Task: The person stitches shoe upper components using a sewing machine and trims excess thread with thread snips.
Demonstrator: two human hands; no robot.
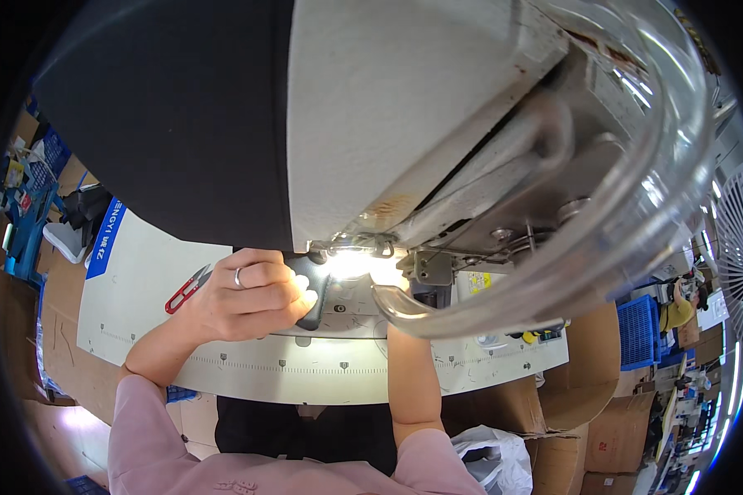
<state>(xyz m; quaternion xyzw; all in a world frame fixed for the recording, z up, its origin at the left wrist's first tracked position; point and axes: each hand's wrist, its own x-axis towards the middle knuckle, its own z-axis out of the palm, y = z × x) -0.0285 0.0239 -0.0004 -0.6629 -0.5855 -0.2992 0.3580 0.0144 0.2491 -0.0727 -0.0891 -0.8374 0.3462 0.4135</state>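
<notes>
My left hand (252,299), with a ring on one finger, has its fingers curled on a small dark leather-like piece (312,290) under the head of a sewing machine (371,124). A bright lamp glare washes out the needle area and the piece's far end. My right hand (390,276) is on the other side of the glare; light and the machine's curved clear part (437,322) hide most of its fingers. Thread snips with red handles (187,289) lie left of my left hand.
The white work table (256,375) has ruler marks and scattered thread bits. Open cardboard boxes (582,363) stand at the right, beside a white plastic bag (495,458). Blue crates (638,330) and a large fan (739,247) are farther right. A shoe (64,241) sits at the left.
</notes>
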